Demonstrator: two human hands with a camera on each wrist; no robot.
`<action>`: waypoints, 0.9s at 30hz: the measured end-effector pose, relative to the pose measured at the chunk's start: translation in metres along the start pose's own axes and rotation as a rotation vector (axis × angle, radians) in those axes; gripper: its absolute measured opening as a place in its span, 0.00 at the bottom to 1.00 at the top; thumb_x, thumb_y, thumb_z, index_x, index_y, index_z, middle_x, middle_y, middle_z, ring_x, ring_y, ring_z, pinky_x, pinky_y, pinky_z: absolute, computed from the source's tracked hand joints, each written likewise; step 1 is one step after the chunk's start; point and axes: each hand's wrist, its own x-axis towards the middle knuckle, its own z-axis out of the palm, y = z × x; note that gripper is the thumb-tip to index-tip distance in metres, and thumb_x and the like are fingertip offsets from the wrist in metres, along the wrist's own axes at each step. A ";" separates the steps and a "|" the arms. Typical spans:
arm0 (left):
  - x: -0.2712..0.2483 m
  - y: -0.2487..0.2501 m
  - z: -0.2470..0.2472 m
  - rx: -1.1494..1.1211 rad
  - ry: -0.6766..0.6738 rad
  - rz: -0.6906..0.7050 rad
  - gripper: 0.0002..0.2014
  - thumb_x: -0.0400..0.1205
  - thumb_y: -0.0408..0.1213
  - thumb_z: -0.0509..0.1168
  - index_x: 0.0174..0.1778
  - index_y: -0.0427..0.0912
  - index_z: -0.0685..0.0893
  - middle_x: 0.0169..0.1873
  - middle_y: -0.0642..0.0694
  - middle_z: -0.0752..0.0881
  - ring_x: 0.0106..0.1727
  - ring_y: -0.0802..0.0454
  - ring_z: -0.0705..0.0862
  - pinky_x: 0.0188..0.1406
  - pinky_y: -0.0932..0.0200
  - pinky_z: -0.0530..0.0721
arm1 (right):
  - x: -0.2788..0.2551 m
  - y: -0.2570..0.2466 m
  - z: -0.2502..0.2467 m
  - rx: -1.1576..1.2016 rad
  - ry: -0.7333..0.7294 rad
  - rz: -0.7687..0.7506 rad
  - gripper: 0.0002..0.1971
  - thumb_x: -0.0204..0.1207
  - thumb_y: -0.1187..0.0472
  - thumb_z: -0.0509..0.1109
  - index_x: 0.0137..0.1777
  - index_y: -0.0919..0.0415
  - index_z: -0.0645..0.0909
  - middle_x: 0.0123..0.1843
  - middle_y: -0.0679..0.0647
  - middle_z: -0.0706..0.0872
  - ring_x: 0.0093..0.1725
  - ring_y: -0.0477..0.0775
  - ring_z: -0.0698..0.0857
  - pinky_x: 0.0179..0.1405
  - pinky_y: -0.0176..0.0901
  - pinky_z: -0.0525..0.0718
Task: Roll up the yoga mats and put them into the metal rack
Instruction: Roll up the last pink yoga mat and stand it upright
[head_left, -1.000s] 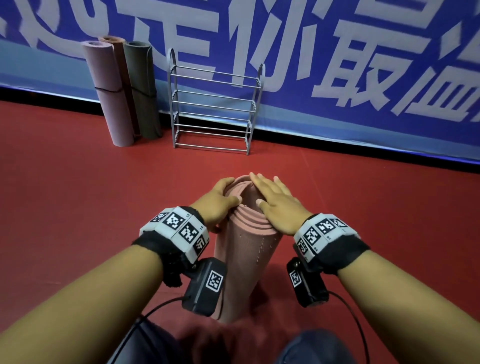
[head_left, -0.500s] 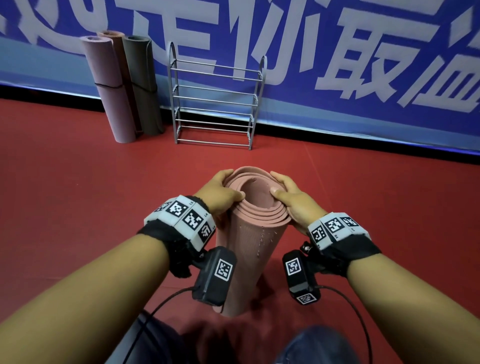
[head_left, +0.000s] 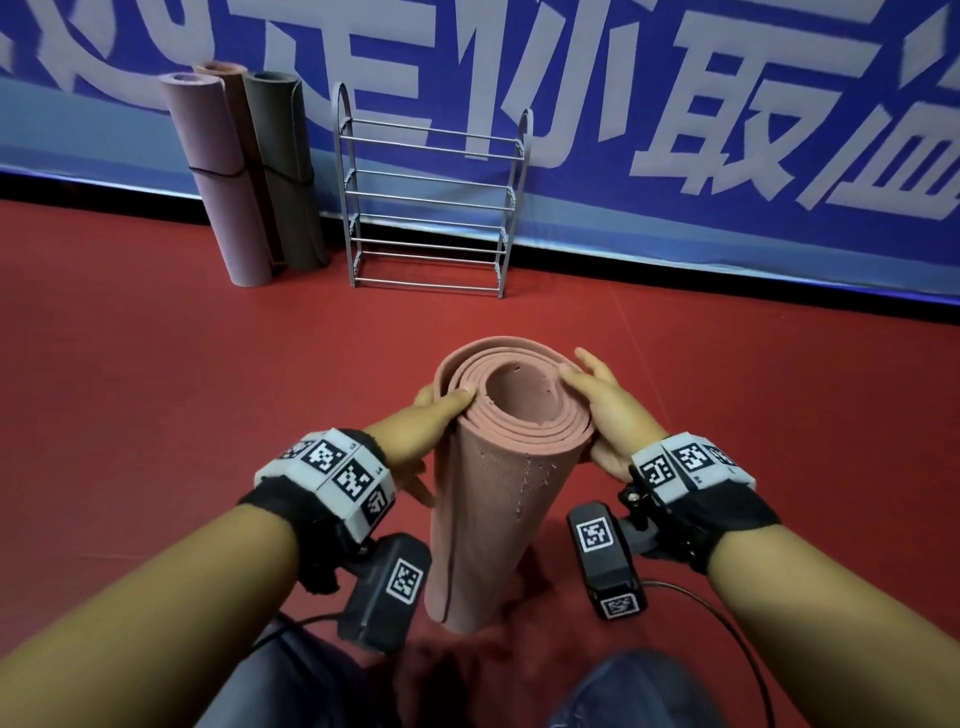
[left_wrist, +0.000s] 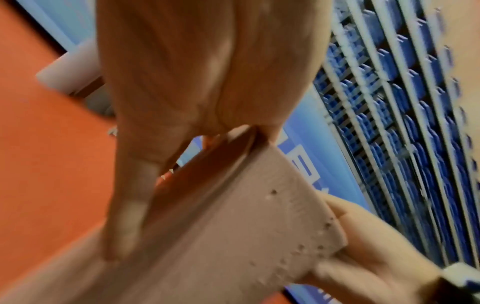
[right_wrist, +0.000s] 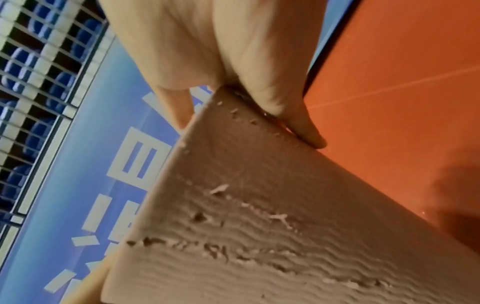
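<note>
Both hands clamped on upright rolled pink mat (head_left: 501, 499) near floor's (head_left: 156, 415) front edge, left hand (head_left: 415, 431) thumb over its rim, right hand (head_left: 608, 410) cupping opposite side, three rolled mats (head_left: 244, 171) far-left against banner (head_left: 675, 104), white lettering unreadable, metal rack (head_left: 431, 192) just right, open floor between.

A red floor (head_left: 156, 395) carries everything. At its far edge, against the blue banner (head_left: 675, 78), the metal rack (head_left: 428, 208) stands, with three rolled mats (head_left: 244, 171) upright just beside it. Nearer, a pink rolled mat (head_left: 498, 519) stands on end on the floor.
</note>
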 end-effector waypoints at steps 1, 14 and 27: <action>-0.001 -0.004 0.004 -0.046 -0.014 -0.007 0.27 0.86 0.61 0.52 0.80 0.57 0.61 0.72 0.46 0.71 0.59 0.36 0.78 0.52 0.28 0.83 | 0.000 0.001 0.001 -0.011 0.000 -0.003 0.32 0.77 0.51 0.73 0.80 0.48 0.65 0.65 0.53 0.84 0.59 0.51 0.86 0.65 0.53 0.82; 0.016 -0.001 -0.005 0.430 0.145 0.270 0.21 0.91 0.45 0.46 0.72 0.37 0.74 0.66 0.34 0.81 0.65 0.35 0.80 0.65 0.39 0.81 | 0.010 -0.003 0.009 -0.231 0.391 -0.193 0.31 0.73 0.74 0.72 0.75 0.53 0.75 0.70 0.54 0.81 0.64 0.60 0.83 0.65 0.59 0.83; 0.013 0.012 0.000 0.169 0.095 0.204 0.15 0.86 0.51 0.55 0.60 0.43 0.70 0.44 0.44 0.77 0.44 0.45 0.78 0.44 0.51 0.82 | 0.014 -0.001 0.007 -0.220 0.207 -0.079 0.33 0.74 0.67 0.74 0.78 0.49 0.68 0.72 0.58 0.78 0.65 0.62 0.82 0.67 0.62 0.81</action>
